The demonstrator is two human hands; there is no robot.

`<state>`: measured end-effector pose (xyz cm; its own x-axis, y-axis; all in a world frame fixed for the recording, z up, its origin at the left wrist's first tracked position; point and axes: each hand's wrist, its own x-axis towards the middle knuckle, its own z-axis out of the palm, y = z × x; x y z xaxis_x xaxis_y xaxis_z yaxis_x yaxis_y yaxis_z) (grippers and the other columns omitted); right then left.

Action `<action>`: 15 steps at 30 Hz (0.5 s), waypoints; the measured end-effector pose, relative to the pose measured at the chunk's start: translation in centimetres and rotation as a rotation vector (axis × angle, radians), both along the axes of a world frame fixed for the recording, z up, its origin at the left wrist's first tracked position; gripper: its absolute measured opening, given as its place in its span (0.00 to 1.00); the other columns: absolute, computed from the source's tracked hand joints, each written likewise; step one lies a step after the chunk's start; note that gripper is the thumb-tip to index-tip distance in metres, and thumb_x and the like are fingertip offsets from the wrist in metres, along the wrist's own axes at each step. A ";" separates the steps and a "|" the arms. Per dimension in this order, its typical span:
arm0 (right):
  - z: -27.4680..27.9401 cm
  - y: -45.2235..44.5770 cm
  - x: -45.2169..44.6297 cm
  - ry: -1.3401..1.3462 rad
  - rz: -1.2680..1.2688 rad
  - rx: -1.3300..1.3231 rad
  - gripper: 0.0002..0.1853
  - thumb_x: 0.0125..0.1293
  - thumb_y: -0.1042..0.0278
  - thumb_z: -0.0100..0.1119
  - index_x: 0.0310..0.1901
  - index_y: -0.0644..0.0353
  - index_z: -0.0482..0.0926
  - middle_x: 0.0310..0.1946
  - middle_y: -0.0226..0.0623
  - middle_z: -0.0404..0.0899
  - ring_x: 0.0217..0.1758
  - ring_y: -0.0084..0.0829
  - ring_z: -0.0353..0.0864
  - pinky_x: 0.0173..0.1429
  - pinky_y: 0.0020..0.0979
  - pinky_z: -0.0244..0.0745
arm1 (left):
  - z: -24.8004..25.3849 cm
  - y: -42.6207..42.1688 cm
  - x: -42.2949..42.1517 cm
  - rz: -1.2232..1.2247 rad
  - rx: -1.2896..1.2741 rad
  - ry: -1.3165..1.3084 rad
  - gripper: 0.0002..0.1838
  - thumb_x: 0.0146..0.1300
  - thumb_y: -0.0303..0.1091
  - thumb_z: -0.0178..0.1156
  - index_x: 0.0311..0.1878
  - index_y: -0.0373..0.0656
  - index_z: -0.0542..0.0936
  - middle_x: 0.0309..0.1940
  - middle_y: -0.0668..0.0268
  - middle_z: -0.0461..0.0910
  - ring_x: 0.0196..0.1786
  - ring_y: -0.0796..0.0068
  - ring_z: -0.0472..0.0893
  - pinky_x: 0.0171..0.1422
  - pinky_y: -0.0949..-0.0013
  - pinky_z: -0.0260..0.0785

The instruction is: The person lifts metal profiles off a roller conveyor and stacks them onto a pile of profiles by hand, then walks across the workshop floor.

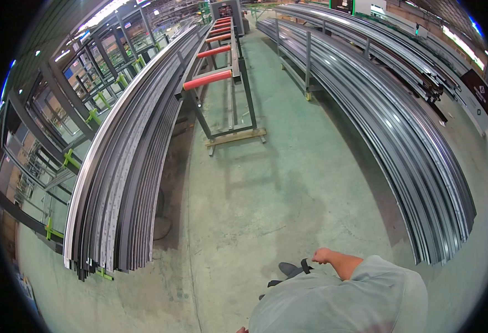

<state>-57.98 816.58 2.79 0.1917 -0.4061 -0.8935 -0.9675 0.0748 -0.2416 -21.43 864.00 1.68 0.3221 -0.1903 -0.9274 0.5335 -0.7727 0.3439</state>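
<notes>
Apparently no handling is under way: the right hand (322, 256) is curled closed, the left hand (242, 330) too cropped to tell. Metal profiles (385, 130) lie stacked, untouched, at frame right and left.

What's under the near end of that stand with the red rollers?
Beneath the near end of the roller stand is a wooden board on the green floor. Further back, the far rollers and frame cover the ground, so I can't tell what's there.
</notes>
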 end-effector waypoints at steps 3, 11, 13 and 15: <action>-0.1 0.1 0.0 -0.002 0.013 0.008 0.16 0.55 0.52 0.56 0.29 0.56 0.83 0.22 0.34 0.80 0.18 0.29 0.75 0.25 0.33 0.73 | 0.2 -0.3 0.1 0.016 0.028 0.018 0.27 0.64 0.58 0.50 0.42 0.42 0.81 0.18 0.73 0.69 0.16 0.81 0.60 0.19 0.73 0.53; -0.5 0.6 -0.6 -0.128 0.144 -0.001 0.15 0.59 0.54 0.55 0.40 0.53 0.84 0.25 0.32 0.82 0.20 0.28 0.76 0.26 0.33 0.73 | 0.4 -0.2 0.1 -0.012 0.022 -0.010 0.27 0.65 0.58 0.50 0.44 0.40 0.81 0.18 0.73 0.70 0.16 0.82 0.61 0.20 0.74 0.54; -0.5 0.7 -0.6 -0.160 0.161 0.036 0.16 0.61 0.53 0.54 0.43 0.52 0.84 0.27 0.33 0.83 0.20 0.28 0.76 0.26 0.33 0.73 | 0.8 -0.6 0.0 -0.023 0.020 -0.024 0.28 0.65 0.58 0.50 0.44 0.40 0.81 0.19 0.73 0.70 0.17 0.82 0.61 0.20 0.74 0.54; -1.8 0.9 -0.7 -0.206 0.171 0.089 0.18 0.63 0.51 0.52 0.45 0.52 0.83 0.28 0.34 0.83 0.20 0.27 0.76 0.26 0.34 0.72 | 0.9 -1.1 0.2 -0.021 0.016 -0.018 0.27 0.65 0.58 0.50 0.44 0.40 0.81 0.19 0.73 0.70 0.17 0.81 0.61 0.20 0.73 0.54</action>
